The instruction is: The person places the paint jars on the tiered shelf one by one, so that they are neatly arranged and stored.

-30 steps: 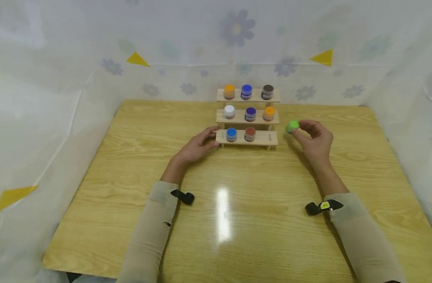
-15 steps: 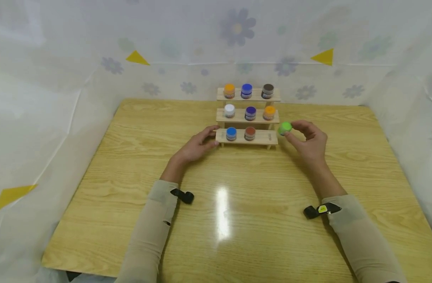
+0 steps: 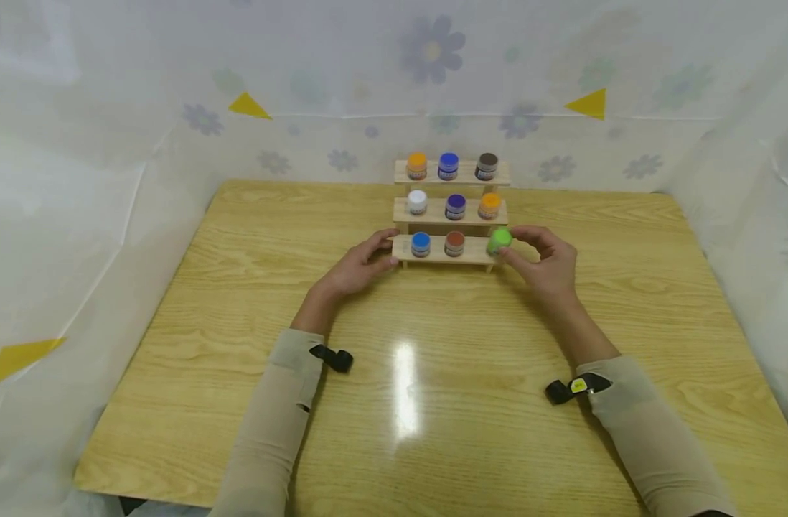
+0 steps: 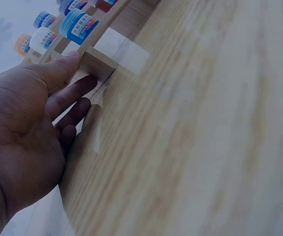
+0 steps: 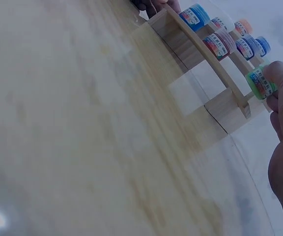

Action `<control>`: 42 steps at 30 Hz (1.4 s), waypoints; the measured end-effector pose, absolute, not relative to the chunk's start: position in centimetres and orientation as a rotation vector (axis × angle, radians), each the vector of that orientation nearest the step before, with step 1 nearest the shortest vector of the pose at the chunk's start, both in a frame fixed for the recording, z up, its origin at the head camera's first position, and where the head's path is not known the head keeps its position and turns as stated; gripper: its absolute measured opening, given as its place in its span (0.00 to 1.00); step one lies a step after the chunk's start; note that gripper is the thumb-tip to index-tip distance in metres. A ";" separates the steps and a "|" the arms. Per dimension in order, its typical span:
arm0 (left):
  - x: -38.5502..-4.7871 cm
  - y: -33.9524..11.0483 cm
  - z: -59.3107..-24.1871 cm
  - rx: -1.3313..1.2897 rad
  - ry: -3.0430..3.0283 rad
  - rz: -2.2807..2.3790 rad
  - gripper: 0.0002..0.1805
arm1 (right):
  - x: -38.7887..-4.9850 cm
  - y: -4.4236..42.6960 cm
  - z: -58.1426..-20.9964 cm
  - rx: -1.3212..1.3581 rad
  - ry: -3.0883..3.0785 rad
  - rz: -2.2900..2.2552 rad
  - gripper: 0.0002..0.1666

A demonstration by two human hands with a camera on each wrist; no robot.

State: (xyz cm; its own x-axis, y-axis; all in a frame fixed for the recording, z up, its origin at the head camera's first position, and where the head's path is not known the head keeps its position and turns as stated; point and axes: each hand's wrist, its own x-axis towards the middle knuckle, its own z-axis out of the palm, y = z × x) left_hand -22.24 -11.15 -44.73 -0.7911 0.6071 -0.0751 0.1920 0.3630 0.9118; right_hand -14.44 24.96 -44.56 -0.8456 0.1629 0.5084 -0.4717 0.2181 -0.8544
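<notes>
A small paint jar with a green lid [image 3: 500,240] is pinched between the thumb and fingers of my right hand [image 3: 550,267]. It is slightly tilted at the right end of the lowest shelf; whether its base touches the wood cannot be told. The three-tier wooden display rack [image 3: 476,250] has its left end between the thumb and fingers of my left hand [image 3: 354,273]. In the left wrist view, the thumb lies at the shelf's end, near a blue paint jar [image 4: 78,27]. A red-brown paint jar [image 3: 455,244] stands mid-shelf, left of the green one.
White [image 3: 417,202], purple [image 3: 455,207] and orange [image 3: 489,206] jars line the middle shelf. The top shelf bears orange [image 3: 416,166], blue [image 3: 448,166] and dark brown [image 3: 487,166] jars. A flowered white curtain [image 3: 342,72] hangs behind the wooden table [image 3: 303,431].
My right hand has carried the green-lidded jar leftward, from beside the rack to over the right end of its lowest shelf. The left hand stays at the rack's left end.
</notes>
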 end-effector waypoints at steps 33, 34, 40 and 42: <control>-22.1 -11.3 -44.4 0.686 2.242 1.388 0.34 | -13.4 22.3 -43.1 0.269 -2.139 1.577 0.17; -22.1 -11.3 -44.4 0.684 2.244 1.385 0.34 | -13.4 22.2 -43.0 0.259 -2.144 1.582 0.17; -22.0 -11.2 -44.4 0.689 2.232 1.397 0.34 | -13.9 22.6 -44.0 0.227 -2.158 1.606 0.18; -22.0 -11.2 -44.5 0.696 2.231 1.396 0.34 | -14.1 23.0 -44.4 0.225 -2.164 1.600 0.18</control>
